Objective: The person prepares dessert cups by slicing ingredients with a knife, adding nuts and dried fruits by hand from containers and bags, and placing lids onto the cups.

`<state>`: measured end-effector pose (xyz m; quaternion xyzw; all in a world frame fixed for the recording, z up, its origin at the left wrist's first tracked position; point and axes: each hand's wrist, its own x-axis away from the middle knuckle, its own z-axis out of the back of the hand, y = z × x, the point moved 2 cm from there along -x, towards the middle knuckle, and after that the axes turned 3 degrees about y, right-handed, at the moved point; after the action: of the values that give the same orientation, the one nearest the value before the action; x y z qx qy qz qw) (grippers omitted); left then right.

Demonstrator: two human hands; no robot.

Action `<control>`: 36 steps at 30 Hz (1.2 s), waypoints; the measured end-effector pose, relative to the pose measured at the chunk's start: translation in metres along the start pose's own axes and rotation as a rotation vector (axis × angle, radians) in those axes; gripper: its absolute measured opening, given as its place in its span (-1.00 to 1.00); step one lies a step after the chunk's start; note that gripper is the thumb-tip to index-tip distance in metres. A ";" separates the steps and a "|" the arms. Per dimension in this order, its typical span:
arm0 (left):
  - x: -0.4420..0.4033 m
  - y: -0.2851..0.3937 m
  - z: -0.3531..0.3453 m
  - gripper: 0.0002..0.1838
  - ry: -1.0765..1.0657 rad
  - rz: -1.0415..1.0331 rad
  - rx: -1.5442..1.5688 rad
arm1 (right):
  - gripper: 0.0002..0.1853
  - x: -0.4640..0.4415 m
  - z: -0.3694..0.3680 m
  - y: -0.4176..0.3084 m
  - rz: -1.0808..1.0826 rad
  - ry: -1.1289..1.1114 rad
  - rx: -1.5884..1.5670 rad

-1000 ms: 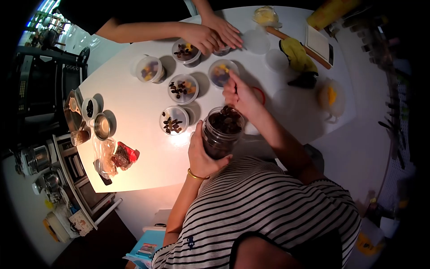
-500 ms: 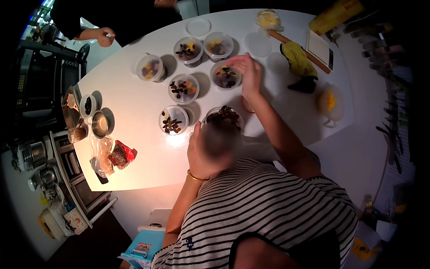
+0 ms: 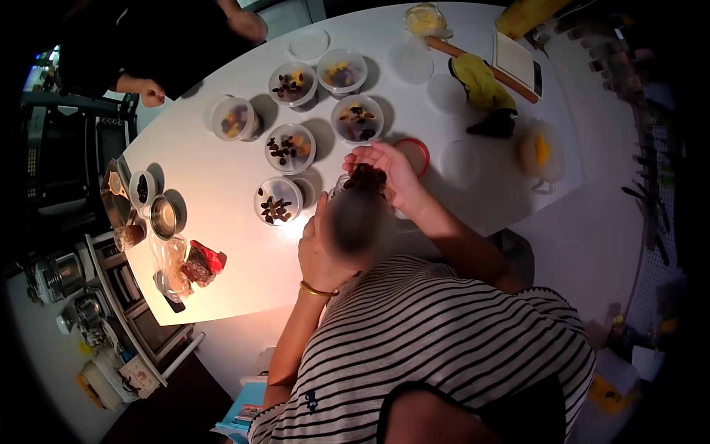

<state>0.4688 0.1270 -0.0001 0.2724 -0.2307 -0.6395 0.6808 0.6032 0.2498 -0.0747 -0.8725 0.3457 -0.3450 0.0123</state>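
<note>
My left hand [image 3: 319, 248] is wrapped around the side of a clear jar [image 3: 343, 183] of raisins [image 3: 367, 177]; a blurred patch hides most of the jar. At its mouth, my right hand [image 3: 390, 172] is cupped beside the raisins, fingers curved and partly apart. Whether any raisins lie in that palm is hidden. Just beyond stands a tub [image 3: 357, 120] with raisins and yellow pieces. A raisin-topped tub [image 3: 279, 201] is left of the jar, and another tub [image 3: 290, 148] sits behind it. A red ring-shaped lid [image 3: 416, 153] lies right of my right hand.
More filled tubs [image 3: 293, 85] stand farther back, with loose lids [image 3: 410, 63] around them. A yellow-black glove [image 3: 481, 85], a scale [image 3: 515, 63] and a yellow-filled container [image 3: 540, 154] are at right. Bowls [image 3: 163, 216] and a red packet [image 3: 205, 263] sit left. Another person's hand [image 3: 152, 94] is across the table.
My right hand has come back from above a tub to the jar's mouth. The raisins now sit against its fingers. The other person's hands have shifted, and the view has moved slightly.
</note>
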 end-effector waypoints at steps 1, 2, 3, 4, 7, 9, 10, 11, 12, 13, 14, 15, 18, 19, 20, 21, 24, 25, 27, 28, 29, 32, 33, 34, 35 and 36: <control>0.000 0.000 0.000 0.21 0.005 0.006 0.002 | -0.62 -0.001 0.000 -0.001 0.003 -0.001 -0.004; 0.001 0.000 0.001 0.21 0.005 0.009 0.005 | -0.66 -0.003 0.001 -0.001 -0.001 0.022 -0.019; 0.002 0.000 0.001 0.21 0.006 0.011 0.007 | -0.70 -0.004 0.003 -0.002 -0.005 0.045 -0.033; 0.001 0.002 0.003 0.22 0.022 -0.007 0.030 | -0.70 -0.005 0.004 -0.002 -0.002 0.046 -0.034; 0.002 0.003 0.004 0.23 0.041 -0.039 0.050 | -0.79 -0.007 -0.001 -0.001 -0.051 0.039 -0.079; 0.002 0.004 0.005 0.23 0.052 -0.057 0.044 | -0.72 -0.001 -0.015 -0.005 -0.048 0.103 0.008; 0.002 0.003 0.006 0.24 0.050 -0.056 0.084 | -0.72 -0.003 -0.013 -0.005 -0.045 0.099 0.008; 0.001 0.002 0.006 0.24 0.050 -0.058 0.126 | -0.68 -0.007 -0.010 -0.006 -0.072 0.004 -0.019; -0.001 0.001 0.006 0.24 0.056 -0.067 0.128 | -0.63 -0.011 -0.010 -0.009 -0.097 -0.092 -0.044; 0.000 0.000 0.007 0.25 0.074 -0.089 0.139 | -0.56 -0.010 -0.024 -0.019 -0.052 0.021 0.069; 0.002 -0.002 0.007 0.25 0.091 -0.110 0.150 | -0.53 -0.021 -0.030 -0.029 0.051 0.021 0.133; 0.003 -0.006 0.006 0.26 0.072 -0.059 0.171 | -0.51 -0.035 -0.036 -0.042 0.154 0.022 0.196; -0.001 -0.005 0.007 0.26 0.094 -0.102 0.179 | -0.47 -0.077 -0.071 -0.094 0.711 0.050 0.746; -0.001 -0.005 0.007 0.26 0.102 -0.105 0.174 | -0.45 -0.099 -0.075 -0.104 0.944 0.060 0.878; -0.001 -0.005 0.005 0.26 0.100 -0.078 0.183 | -0.45 -0.118 -0.073 -0.112 0.947 0.049 0.878; 0.000 -0.005 0.004 0.26 0.096 -0.050 0.193 | -0.45 -0.135 -0.071 -0.118 0.942 0.048 0.946; 0.001 -0.007 0.002 0.26 0.106 -0.038 0.222 | -0.44 -0.153 -0.070 -0.125 0.910 0.054 1.080; -0.001 -0.007 0.003 0.26 0.113 -0.034 0.222 | -0.43 -0.153 -0.071 -0.126 0.946 0.022 1.029; -0.002 -0.006 0.004 0.26 0.090 0.055 0.299 | -0.40 -0.147 -0.067 -0.132 0.999 -0.046 1.058; -0.003 -0.005 0.005 0.26 0.087 0.058 0.302 | -0.40 -0.137 -0.068 -0.132 0.996 -0.042 1.060; -0.007 -0.004 0.006 0.26 0.099 0.042 0.279 | -0.41 -0.121 -0.069 -0.131 1.007 0.007 0.924; -0.019 -0.001 0.009 0.25 0.094 0.049 0.240 | -0.47 -0.062 -0.052 -0.106 0.660 -0.079 0.598; -0.021 0.001 0.010 0.24 0.075 0.077 0.225 | -0.48 -0.042 -0.044 -0.088 0.520 -0.105 0.519; -0.024 0.006 0.015 0.24 0.074 0.077 0.225 | -0.47 -0.025 -0.037 -0.071 0.379 -0.129 0.438; -0.026 0.012 0.022 0.23 0.048 0.084 0.207 | -0.47 -0.012 -0.034 -0.058 0.381 -0.124 0.436; -0.028 0.016 0.025 0.22 0.020 0.091 0.189 | -0.47 -0.001 -0.030 -0.045 0.245 -0.112 0.288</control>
<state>0.4621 0.1536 0.0295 0.3310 -0.2953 -0.5808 0.6826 0.6108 0.2918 -0.0407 -0.8308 0.3953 -0.3378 0.1984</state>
